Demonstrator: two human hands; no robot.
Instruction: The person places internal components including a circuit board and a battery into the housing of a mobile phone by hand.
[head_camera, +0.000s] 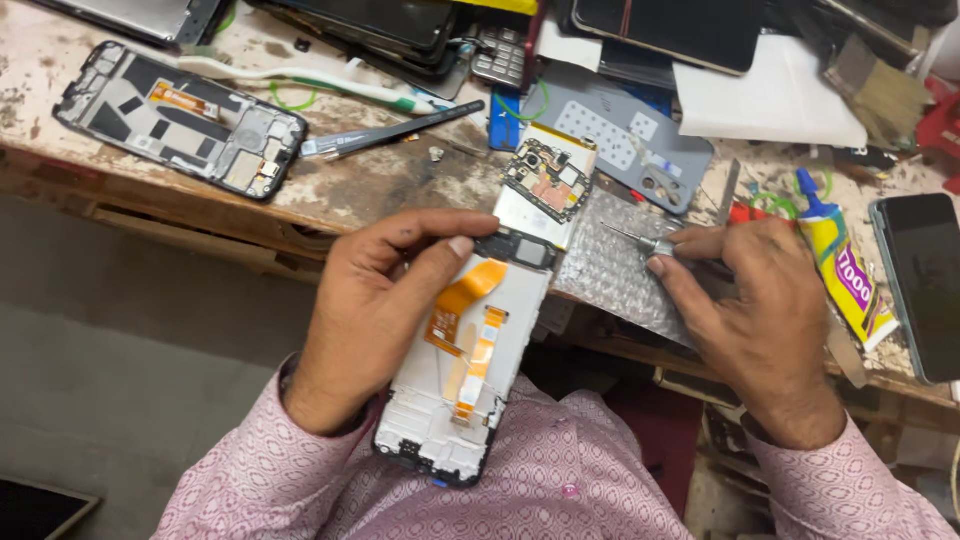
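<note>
Head: left hand (375, 310) grip around phone frame (465, 370)

Dark phone screen (925, 285) lying flat at the surface's right edge, yellow glue tube (845, 275) with purple label and blue cap just left of it, dark glass screens (665, 25) stacked along the top, another (135, 15) top left

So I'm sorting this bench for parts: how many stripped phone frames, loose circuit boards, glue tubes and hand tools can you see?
Stripped phone frames: 2, one under the left hand, one on the bench.
Circuit boards: 1.
Glue tubes: 1.
Hand tools: 2, screwdriver in the right hand, tweezers.
Total: 6.
</note>
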